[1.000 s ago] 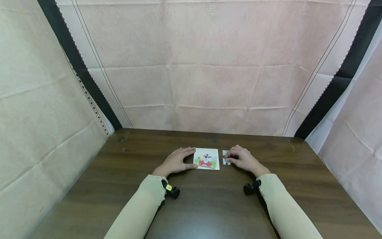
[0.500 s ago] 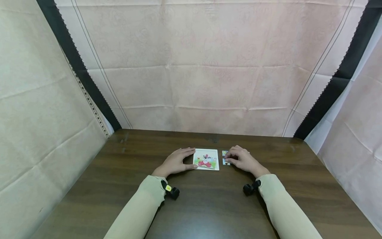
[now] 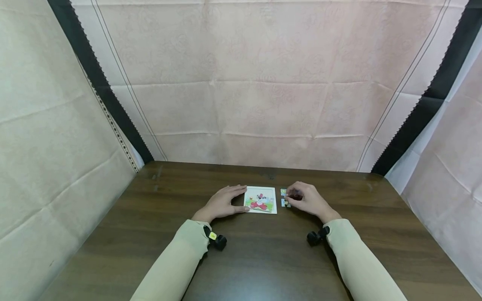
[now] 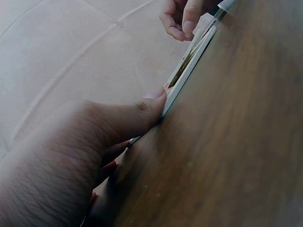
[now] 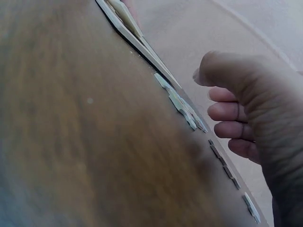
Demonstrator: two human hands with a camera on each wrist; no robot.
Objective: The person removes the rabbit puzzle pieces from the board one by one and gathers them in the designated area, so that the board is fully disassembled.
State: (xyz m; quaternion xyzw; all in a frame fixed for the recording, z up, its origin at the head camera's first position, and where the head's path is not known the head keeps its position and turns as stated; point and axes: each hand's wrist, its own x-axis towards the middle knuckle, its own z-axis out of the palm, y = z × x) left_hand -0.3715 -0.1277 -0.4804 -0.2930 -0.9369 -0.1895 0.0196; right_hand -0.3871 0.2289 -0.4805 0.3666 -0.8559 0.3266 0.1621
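Possibly, little grip is offered by the polished near stretch of the surface (image 3: 256,255), so the board (image 3: 262,190), laid between the two hands, could be slid askew if it were pushed from the right. Its left edge is steadied only by the left hand (image 3: 223,203), which is spread wide and pressed against it rather than closed round it. A strip (image 5: 126,13) is tilted up off the board and could be tipped out by a knock. Just right of the board, near loose puzzle pieces (image 3: 284,204), the right hand (image 3: 308,201) is loosely curled, its thumb apart, with nothing seen held; by a clumsy pinch, pieces could be scattered toward the cloth (image 3: 263,104) behind.
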